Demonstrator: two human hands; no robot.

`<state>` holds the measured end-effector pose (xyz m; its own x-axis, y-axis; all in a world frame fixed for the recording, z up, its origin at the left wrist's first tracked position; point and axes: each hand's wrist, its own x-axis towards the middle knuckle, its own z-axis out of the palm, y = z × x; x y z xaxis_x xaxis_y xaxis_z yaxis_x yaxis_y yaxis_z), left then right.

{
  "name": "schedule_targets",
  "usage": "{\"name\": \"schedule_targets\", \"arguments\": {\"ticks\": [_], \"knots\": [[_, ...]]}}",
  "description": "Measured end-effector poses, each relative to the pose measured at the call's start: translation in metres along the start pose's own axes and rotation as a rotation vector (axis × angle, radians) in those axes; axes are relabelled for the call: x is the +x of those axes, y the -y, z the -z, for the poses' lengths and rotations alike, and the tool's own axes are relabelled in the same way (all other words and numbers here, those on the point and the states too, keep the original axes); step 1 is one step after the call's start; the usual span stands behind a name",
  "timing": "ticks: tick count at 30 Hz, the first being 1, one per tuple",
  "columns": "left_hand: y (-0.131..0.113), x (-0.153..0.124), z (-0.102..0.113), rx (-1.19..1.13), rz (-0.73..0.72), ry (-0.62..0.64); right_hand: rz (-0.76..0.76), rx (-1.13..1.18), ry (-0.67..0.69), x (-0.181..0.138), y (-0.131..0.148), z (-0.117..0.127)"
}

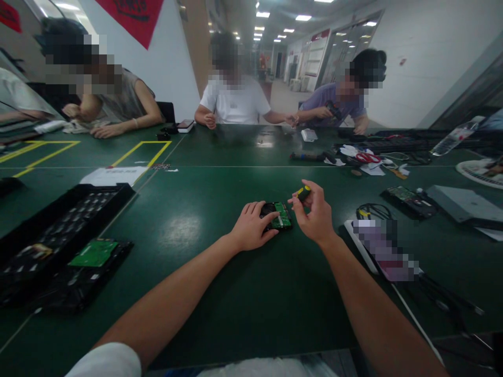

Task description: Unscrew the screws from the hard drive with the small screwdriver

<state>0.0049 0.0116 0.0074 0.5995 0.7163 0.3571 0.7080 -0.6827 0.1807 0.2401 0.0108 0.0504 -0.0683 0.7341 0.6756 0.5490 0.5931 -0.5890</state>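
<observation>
A small hard drive with a green circuit board on top lies on the dark green table in front of me. My left hand rests on its left side, fingers curled over the edge and pressing it down. My right hand hovers just right of the drive, closed around a screwdriver with a yellow and black handle. The screwdriver's tip is hidden behind my fingers.
Black trays holding a green board sit at the left. A white device, cables, another drive and a grey box lie at the right. Red scissors and three seated people are at the far side.
</observation>
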Motion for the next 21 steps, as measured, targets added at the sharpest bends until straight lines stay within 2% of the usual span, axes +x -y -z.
{"name": "schedule_targets", "arguments": {"ticks": [21], "knots": [[0.0037,-0.0003,-0.0056,0.007,-0.018,-0.019,0.052,0.02,0.046,-0.0003,0.0001,0.0002]]}}
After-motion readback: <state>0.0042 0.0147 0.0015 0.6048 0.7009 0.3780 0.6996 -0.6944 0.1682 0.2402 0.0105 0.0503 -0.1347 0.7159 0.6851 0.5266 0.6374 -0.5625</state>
